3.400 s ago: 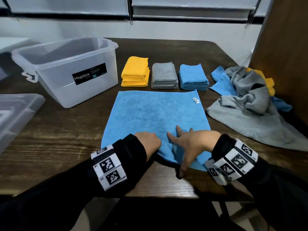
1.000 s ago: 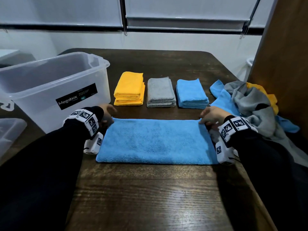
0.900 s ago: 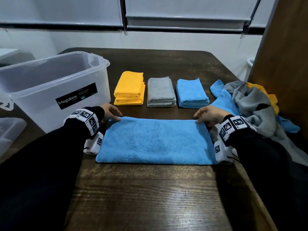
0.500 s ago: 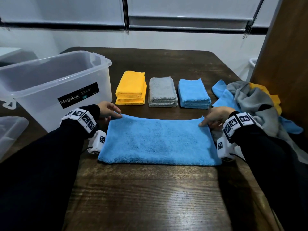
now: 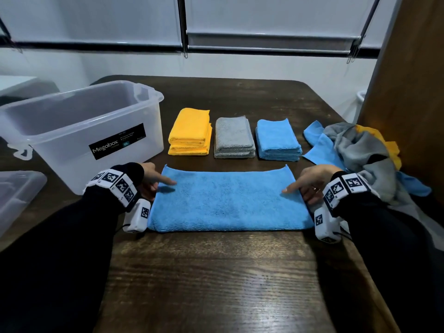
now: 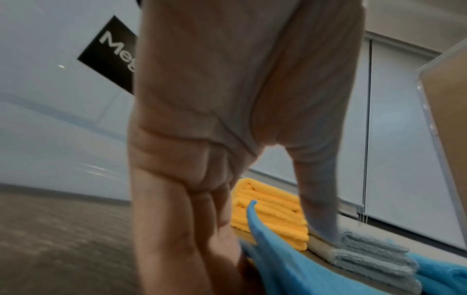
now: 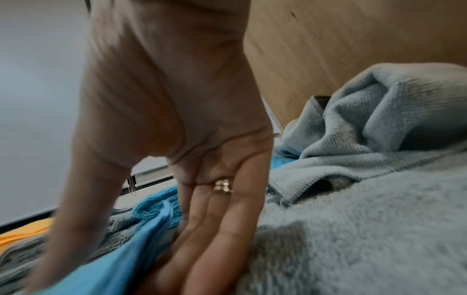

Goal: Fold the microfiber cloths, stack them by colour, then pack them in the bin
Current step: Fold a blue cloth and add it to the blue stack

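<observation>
A blue cloth (image 5: 228,200), folded in half into a wide strip, lies on the table in front of me. My left hand (image 5: 153,182) pinches its left short edge, thumb on top and fingers underneath, as the left wrist view shows (image 6: 290,265). My right hand (image 5: 307,186) pinches the right short edge the same way. The strip's two far corners curl up slightly. Behind it stand three folded stacks: yellow (image 5: 189,133), grey (image 5: 233,138) and blue (image 5: 276,140). The clear plastic bin (image 5: 72,131) stands at the back left and looks empty.
A heap of unfolded grey, blue and yellow cloths (image 5: 360,155) lies at the right, close to my right wrist. A wooden panel (image 5: 408,80) rises behind it. A clear lid (image 5: 16,195) sits at the far left. Bare dark wood table (image 5: 216,272) lies near me.
The spread blue cloth has been folded in half away from me. In the last second both hands slid from its far corners towards me along the short edges.
</observation>
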`<action>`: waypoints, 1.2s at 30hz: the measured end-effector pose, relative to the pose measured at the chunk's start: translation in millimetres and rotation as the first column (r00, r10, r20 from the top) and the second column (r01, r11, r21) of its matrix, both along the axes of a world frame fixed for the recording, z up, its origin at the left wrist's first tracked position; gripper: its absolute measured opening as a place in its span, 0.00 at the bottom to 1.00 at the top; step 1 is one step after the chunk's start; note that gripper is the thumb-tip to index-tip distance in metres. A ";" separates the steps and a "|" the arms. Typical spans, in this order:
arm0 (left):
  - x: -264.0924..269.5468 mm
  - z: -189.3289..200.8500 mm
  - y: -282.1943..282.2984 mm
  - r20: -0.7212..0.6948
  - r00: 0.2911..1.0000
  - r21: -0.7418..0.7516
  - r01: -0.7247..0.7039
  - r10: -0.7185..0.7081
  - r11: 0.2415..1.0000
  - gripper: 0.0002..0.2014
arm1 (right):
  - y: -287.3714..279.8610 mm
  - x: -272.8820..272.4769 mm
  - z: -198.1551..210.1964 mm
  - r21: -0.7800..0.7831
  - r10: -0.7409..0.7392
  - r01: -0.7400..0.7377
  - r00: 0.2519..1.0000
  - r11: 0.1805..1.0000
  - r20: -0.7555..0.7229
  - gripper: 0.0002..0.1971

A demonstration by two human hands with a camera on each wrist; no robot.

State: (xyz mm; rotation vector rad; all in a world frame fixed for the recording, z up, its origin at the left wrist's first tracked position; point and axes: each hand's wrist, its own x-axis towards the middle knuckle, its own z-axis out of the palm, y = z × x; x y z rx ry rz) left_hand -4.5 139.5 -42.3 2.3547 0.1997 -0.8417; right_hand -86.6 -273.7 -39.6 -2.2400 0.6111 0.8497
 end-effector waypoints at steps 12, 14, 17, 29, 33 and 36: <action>-41.4 1.6 -11.6 -0.087 0.996 -0.252 -0.036 0.014 0.967 0.11 | -1.6 -25.4 3.0 -0.041 -0.083 0.090 0.984 0.995 0.160 0.15; -48.8 3.2 -14.8 -0.092 0.996 -0.260 -0.027 0.004 0.965 0.06 | 7.7 -28.6 7.8 0.058 -0.135 0.126 0.974 0.990 0.183 0.14; -54.7 5.9 -13.7 -0.036 0.997 -0.283 -0.074 0.067 0.956 0.10 | 35.7 -34.2 25.0 0.150 -0.181 0.145 0.947 0.978 0.265 0.07; -60.5 0.0 -8.4 -0.055 0.992 -0.375 -0.129 0.116 0.918 0.20 | 184.1 -1.1 0.6 0.161 -0.068 0.011 0.935 0.987 0.347 0.18; -60.1 -0.5 -6.6 -0.071 0.990 -0.400 -0.139 0.121 0.906 0.18 | 201.5 5.4 -11.3 0.207 -0.157 0.086 0.921 0.975 0.356 0.23; -58.7 -2.2 -5.2 -0.073 0.991 -0.406 -0.129 0.108 0.905 0.17 | 206.4 3.9 -14.8 0.202 -0.154 0.091 0.934 0.975 0.322 0.11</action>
